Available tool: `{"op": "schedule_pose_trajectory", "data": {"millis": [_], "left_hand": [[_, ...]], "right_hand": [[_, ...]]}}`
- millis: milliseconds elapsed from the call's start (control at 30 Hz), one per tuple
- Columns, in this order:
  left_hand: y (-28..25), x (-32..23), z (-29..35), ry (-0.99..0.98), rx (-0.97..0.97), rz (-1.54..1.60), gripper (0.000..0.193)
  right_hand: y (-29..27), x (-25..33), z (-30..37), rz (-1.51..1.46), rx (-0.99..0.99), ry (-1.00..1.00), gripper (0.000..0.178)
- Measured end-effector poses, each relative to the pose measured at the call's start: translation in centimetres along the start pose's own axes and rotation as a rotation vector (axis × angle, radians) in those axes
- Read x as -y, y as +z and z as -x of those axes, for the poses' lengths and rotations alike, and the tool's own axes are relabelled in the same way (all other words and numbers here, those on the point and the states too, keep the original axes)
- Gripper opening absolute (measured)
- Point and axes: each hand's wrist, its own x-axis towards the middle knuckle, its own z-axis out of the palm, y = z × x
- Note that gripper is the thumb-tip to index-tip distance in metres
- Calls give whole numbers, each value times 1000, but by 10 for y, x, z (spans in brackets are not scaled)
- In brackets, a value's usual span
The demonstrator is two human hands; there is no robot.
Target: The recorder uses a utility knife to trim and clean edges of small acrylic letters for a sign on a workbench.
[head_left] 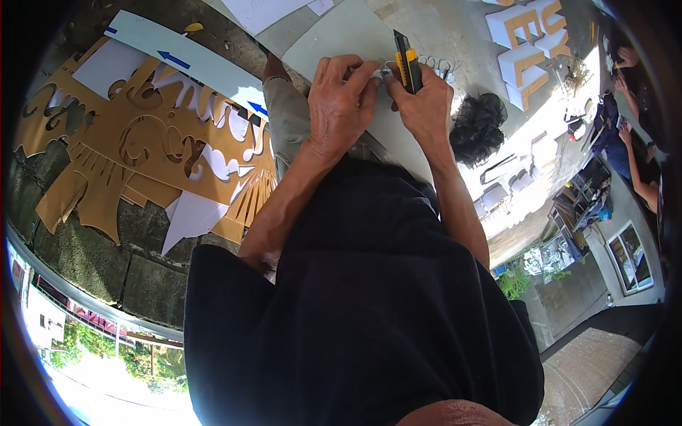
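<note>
My right hand is closed around a yellow and black utility knife, its dark blade end pointing up and away from me. My left hand is closed with thumb and fingertips pinched together close to the right fingertips. Between the two hands is a tiny pale piece, too small to make out. Beneath both hands lies a pale grey board. Just right of the knife, several small white loop-shaped pieces lie in a row, partly hidden by my right hand.
Crumpled black netting lies right of my right forearm. White block letters with tan faces stand far right. At left are brown cut-out sheets and a pale strip with blue arrows. Another person's arms show at the right edge.
</note>
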Motion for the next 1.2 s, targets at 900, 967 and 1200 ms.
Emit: {"op": "schedule_pose_trajectory", "data": {"millis": [900, 967, 1200], "left_hand": [[10, -5, -11, -377, 197, 354, 13], [13, -6, -12, -374, 192, 353, 12], [4, -5, -17, -402, 280, 384, 16]], "right_hand": [[-14, -10, -4, -113, 123, 26, 22], [-12, -15, -5, -83, 86, -24, 22], [-24, -4, -8, -206, 202, 50, 19]]}}
